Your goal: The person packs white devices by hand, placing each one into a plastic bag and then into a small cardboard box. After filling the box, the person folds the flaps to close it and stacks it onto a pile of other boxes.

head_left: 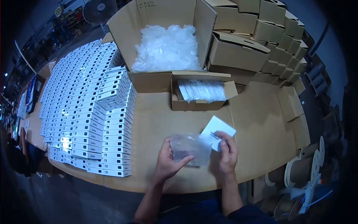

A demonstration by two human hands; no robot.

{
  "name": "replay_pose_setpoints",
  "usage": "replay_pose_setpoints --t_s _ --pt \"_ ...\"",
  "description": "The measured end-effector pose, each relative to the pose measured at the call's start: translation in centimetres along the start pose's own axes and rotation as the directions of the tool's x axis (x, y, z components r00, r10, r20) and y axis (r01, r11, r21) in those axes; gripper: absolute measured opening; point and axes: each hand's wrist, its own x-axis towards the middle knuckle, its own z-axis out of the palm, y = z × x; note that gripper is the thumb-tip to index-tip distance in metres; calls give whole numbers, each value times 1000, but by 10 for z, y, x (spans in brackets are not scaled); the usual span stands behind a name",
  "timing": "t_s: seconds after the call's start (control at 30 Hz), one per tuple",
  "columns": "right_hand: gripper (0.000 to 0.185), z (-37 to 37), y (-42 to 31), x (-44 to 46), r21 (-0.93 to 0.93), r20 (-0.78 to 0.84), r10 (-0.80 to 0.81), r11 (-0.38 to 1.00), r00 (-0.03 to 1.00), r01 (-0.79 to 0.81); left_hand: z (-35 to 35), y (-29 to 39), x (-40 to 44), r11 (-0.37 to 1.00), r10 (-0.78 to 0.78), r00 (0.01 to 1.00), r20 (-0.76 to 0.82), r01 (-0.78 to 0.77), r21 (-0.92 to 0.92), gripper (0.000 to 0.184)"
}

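In front of me spreads a broad brown cardboard-covered surface [156, 119]. On my left it carries dense stacks of small white printed boxes [82, 112]. A large open brown cardboard box [153, 83] stands at the back, with a smaller open brown cardboard carton [197, 106] just before it, flaps spread.

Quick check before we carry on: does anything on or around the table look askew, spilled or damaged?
A few white boxes sit out of line on the main stack at left, and the brown cartons at back right look unevenly piled, though the lens may exaggerate it. No spill or damage shows.
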Motion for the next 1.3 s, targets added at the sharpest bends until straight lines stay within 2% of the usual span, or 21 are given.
replay_pose_setpoints --t_s 0.1,0.2,0.27,0.33,0.37,0.47,0.5,0.6,0.7,0.8,0.93,1.0,1.07,1.1,1.23,1.3 --pt "48 -1 -19 19 189 -186 -162 962 969 197 -3 1 -4 992 5 999 52 -12 126 72" --pt "58 -14 -34 30 107 -29 -312 944 950 313 -4 2 -6 989 -56 997 45 50 136 70" --pt "49 -15 -40 37 48 67 -435 900 898 433 -3 6 -7 979 -49 998 46 39 198 68" --pt "42 -12 -50 44 55 218 -456 889 863 455 -3 10 -6 966 -44 998 53 29 257 65" --pt "31 -8 -57 51 107 245 -432 902 868 419 -3 11 -5 959 -46 997 61 27 283 64" --pt "25 -9 -62 77 90 496 -470 864 731 495 -3 11 -2 953 -14 998 63 -6 302 64" --pt "23 -4 -66 76 139 476 -404 912 781 386 -4 10 -1 954 2 998 57 -19 299 64" --pt "25 3 -69 86 165 530 -472 872 705 460 -6 6 1 963 13 1000 27 -20 269 63" --pt "23 5 -61 90 195 517 -469 879 716 435 -7 8 1 967 -49 998 25 41 251 68" --pt "21 3 -62 97 139 644 -375 914 666 380 -7 9 -2 966 -115 993 12 109 234 70" --pt "18 17 -66 98 128 684 -331 931 649 341 -7 1 0 973 -74 997 20 67 223 69" --pt "32 22 -58 97 160 688 -313 945 655 284 -8 -5 2 987 -33 999 18 30 159 70" --pt "43 25 -52 93 206 674 -298 954 676 216 -8 0 3 995 -92 996 16 92 24 67" --pt "55 25 -46 92 199 696 -273 962 665 187 -9 -1 3 995 -96 995 10 96 4 67" --pt "59 30 -32 82 245 690 -165 969 705 -12 -13 -8 4 990 -119 993 9 120 -73 66" --pt "62 29 -29 78 233 716 -94 966 692 -109 -14 -12 3 985 -146 989 -7 145 -99 54"
